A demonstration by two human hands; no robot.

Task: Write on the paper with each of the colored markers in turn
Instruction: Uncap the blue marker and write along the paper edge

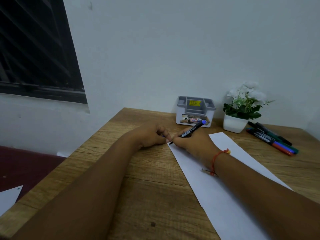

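A long white sheet of paper (225, 170) lies slantwise on the wooden table (147, 179). My right hand (192, 144) grips a black marker with a blue end (192, 130), its tip touching the paper's far left corner. Just left of that corner my left hand (154, 135) rests on the table with curled fingers, and a bit of blue, perhaps the cap, peeks out between them. Several more markers (271, 138), with red, blue, green and black caps, lie in a row at the right beyond the paper.
A grey-and-white desk organizer (195, 110) stands at the back against the wall. A white pot with white flowers (240, 110) is to its right. Another sheet of paper (8, 198) lies on a dark red surface at the lower left, off the table.
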